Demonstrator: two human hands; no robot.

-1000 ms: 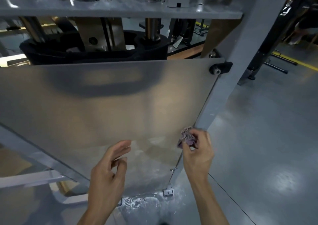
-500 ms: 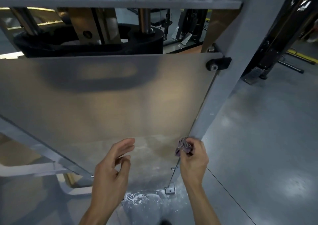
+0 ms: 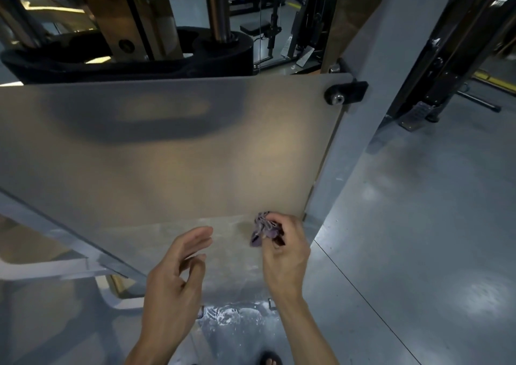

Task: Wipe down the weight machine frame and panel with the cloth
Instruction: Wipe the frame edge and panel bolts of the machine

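Head view: right hand (image 3: 282,250) pinches the bunched purple cloth (image 3: 264,229) at the panel (image 3: 167,169) lower right, having shifted left off the frame upright (image 3: 360,146) edge. Left hand (image 3: 176,278) hovers open, empty. Wiping probably now moves onto the panel's smeared lower strip.

no readable text, labels, brands or numbers anywhere, panel (image 3: 167,152) surface unmarked
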